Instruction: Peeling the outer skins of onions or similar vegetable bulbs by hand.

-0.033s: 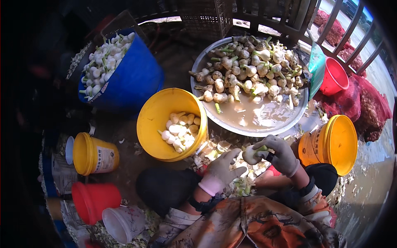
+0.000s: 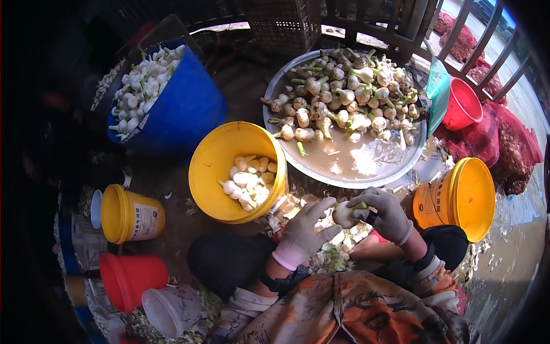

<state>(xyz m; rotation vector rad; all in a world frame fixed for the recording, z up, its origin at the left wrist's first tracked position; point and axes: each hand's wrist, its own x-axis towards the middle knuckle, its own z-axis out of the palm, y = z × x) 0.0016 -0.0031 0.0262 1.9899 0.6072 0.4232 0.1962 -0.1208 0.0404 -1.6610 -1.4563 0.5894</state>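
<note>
Wearing a grey glove, my right hand [image 2: 391, 217] is closed around the green stem end of a pale garlic bulb [image 2: 344, 216]. A small dark object shows at its fingers, its kind not clear. My left hand [image 2: 308, 228], gloved too, lies just left of the bulb with thumb and fingers apart, holding nothing. Beneath both hands is a heap of garlic peelings [image 2: 335, 252]. Ahead, a wide metal basin [image 2: 356, 183] holds muddy water and many unpeeled garlic bulbs [image 2: 344, 94]. To the left, a tilted yellow bucket [image 2: 215, 166] contains peeled white bulbs [image 2: 250, 182].
A blue tub [image 2: 186, 106] full of white garlic leans at far left. Nearer are a small yellow bucket [image 2: 117, 215], a red bucket [image 2: 129, 278] and a white bucket [image 2: 169, 309]. At right are an orange-yellow bucket [image 2: 472, 198], a red basin [image 2: 464, 103] and red mesh sacks [image 2: 513, 143].
My left hand has shifted slightly toward the bulb, its fingers nearer to it. The bulb in my right hand has turned and moved a little left.
</note>
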